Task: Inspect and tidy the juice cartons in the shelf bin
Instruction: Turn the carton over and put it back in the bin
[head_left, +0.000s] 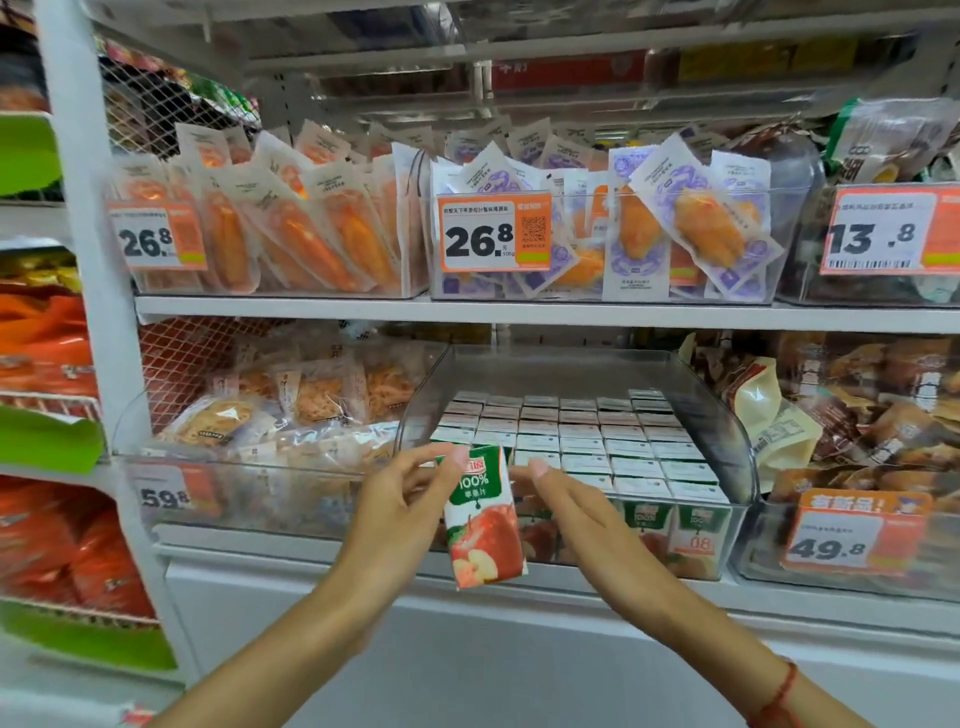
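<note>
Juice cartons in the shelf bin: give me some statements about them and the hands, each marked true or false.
1. The left hand holds a carton. True.
2. The held carton shows oranges. False: it shows apples.
3. The right hand grips a carton. False: its fingers are straight, holding nothing.
4. Cartons in the bin stand in neat rows. True.
5. The bin is opaque metal. False: it is clear plastic.

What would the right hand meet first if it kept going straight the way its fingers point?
Probably the front rows of juice cartons in the clear bin: the right hand points up and left toward the bin's front-left corner. Depth is unclear; it may brush the held carton first.
</note>
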